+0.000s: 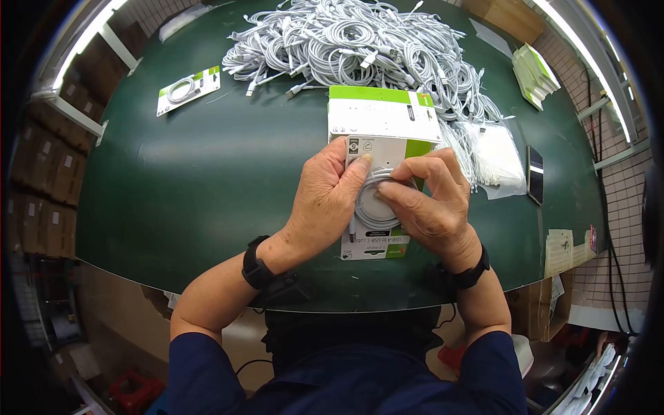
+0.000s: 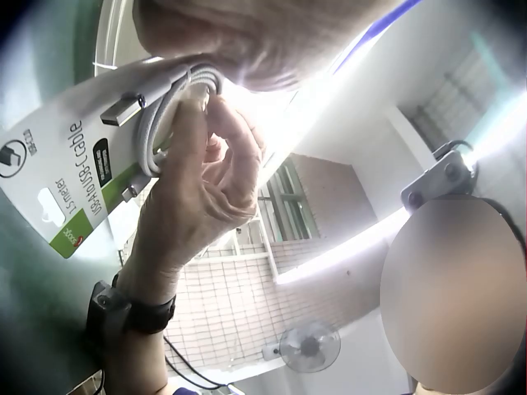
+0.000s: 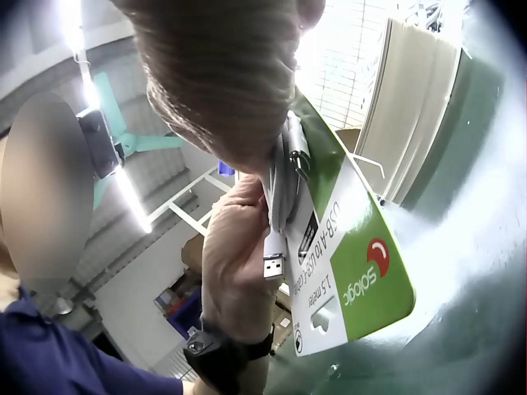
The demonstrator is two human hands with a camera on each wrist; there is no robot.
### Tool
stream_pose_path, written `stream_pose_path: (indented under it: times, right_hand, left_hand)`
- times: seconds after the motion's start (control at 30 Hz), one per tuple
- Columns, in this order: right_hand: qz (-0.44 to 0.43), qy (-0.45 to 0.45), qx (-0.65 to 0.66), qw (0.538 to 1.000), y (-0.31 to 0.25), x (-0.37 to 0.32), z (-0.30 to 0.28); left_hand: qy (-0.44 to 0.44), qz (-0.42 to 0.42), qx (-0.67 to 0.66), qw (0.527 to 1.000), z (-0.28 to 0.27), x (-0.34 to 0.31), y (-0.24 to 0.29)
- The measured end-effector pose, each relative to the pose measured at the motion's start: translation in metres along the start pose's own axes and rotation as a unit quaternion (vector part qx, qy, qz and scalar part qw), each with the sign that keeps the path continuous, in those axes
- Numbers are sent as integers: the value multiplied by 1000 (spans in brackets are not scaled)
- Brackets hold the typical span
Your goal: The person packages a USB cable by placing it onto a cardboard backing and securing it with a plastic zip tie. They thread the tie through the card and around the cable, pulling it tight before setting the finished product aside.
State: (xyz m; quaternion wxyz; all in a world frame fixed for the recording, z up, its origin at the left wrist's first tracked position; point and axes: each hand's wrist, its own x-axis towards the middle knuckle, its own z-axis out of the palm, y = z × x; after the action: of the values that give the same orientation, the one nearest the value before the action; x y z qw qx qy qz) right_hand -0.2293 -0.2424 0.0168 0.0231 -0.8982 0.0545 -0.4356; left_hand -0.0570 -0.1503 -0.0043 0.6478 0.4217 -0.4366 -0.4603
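Note:
A white and green printed card is held up over the table's near side, a coiled white cable lying against its face. My left hand grips the card's left edge, thumb on the front beside the coil. The thumb and index finger of my right hand pinch at the coil's upper inner part; any small piece between them is hidden. In the left wrist view the cable shows a USB plug over the card. The plug also hangs beside the card in the right wrist view.
Just behind the hands stands a stack of cards. A large heap of white cables covers the table's far side. One card with a cable lies at left. On the right are more cards, a plastic bag and a phone.

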Motion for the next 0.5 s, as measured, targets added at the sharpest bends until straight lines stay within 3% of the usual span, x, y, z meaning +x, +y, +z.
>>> stream_pose_path:
  times: [0.27, 0.5]
  right_hand:
    - [15, -65, 44, 997, -1, 6, -5]
    - [-19, -21, 15, 999, 5, 0, 5]
  left_hand:
    - [4, 1, 49, 999, -2, 1, -4]
    - [23, 6, 11, 1000, 3, 2, -5]
